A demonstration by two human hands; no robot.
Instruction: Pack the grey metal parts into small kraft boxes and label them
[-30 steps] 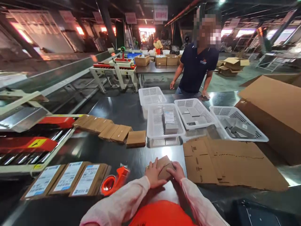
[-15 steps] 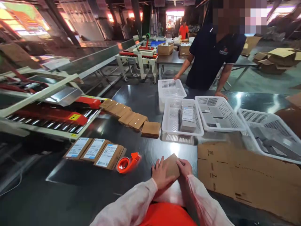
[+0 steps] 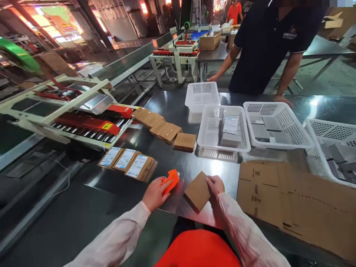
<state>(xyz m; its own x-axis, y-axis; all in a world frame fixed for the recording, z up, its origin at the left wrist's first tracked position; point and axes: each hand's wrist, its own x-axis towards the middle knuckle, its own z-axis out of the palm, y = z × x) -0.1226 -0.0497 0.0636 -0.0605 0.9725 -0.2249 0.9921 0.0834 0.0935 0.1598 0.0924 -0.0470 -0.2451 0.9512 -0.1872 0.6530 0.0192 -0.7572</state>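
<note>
My left hand (image 3: 155,193) is closed around the orange tape dispenser (image 3: 170,180) on the dark shiny table. My right hand (image 3: 215,184) grips the right edge of a small brown cardboard box (image 3: 197,190) lying flat near the table's front edge. The box sits just right of the dispenser. Both sleeves are pale pink.
Three labelled boxes (image 3: 128,163) lie to the left, a row of plain boxes (image 3: 164,129) beyond. White baskets (image 3: 224,128) hold grey packets. Flat cardboard (image 3: 292,200) lies on the right. A person in a dark shirt (image 3: 267,44) stands across the table. A roller conveyor (image 3: 83,122) is at left.
My left hand left the small box and moved left to grasp the orange tape dispenser. My right hand stays on the box. The view tilted down and shifted left.
</note>
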